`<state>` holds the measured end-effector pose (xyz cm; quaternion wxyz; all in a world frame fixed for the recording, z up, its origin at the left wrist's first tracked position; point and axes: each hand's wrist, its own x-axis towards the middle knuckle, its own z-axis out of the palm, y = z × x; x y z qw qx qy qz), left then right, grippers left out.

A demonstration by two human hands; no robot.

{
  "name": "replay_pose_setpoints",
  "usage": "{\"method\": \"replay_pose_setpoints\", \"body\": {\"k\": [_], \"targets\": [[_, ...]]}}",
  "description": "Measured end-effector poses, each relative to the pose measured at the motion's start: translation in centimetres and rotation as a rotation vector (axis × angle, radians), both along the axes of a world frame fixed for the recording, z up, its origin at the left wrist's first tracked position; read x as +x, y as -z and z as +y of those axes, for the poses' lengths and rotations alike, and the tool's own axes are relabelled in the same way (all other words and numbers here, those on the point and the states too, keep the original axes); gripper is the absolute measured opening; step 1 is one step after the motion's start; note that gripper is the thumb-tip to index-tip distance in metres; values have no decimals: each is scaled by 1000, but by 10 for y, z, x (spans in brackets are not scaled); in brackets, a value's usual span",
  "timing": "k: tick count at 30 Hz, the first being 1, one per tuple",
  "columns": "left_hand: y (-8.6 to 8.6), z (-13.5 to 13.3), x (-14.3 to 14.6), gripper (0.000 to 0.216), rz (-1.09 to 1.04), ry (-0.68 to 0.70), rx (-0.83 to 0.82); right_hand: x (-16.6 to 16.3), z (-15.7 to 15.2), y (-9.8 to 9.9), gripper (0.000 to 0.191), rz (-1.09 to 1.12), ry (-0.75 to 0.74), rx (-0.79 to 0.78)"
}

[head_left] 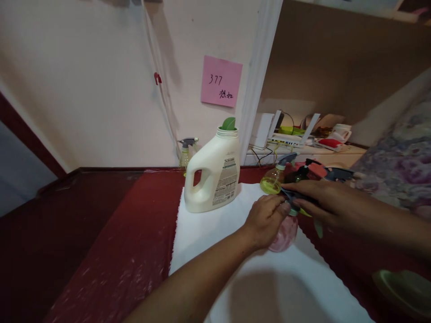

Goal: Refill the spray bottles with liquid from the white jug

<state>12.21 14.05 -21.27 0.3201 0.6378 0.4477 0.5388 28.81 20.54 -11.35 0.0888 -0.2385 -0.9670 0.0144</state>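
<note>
A round pink spray bottle [285, 234] stands on the white cloth, partly hidden behind my left hand [264, 220]. That hand is closed around its upper part, just below the neck. My right hand [318, 197] grips the dark trigger spray head [292, 194] at the top of this bottle. Whether head and neck are screwed together I cannot tell. Just behind my hands is a clear spray bottle with yellow liquid [270, 183]. To the left stands a large cream detergent jug [215, 175], uncapped, with a green piece [229, 124] sticking up at its mouth.
The white cloth [202, 242] lies on a dark red table [134, 233]. A small spray bottle [185, 157] is behind the jug. A black pump bottle [302, 171] stands behind my right hand. A white router [289, 139] sits on the shelf. A blurred green dish-like object [400, 287] is at lower right.
</note>
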Motion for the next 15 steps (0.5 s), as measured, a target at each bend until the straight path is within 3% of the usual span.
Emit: {"method": "replay_pose_setpoints", "body": {"k": [8,15], "targets": [[-3,-4,3,54,-165,-62,-58,0,2,3,36,82,-64,46],[2,1,5,43,-168,-142,-75,2,2,4,36,77,-45,1]]}}
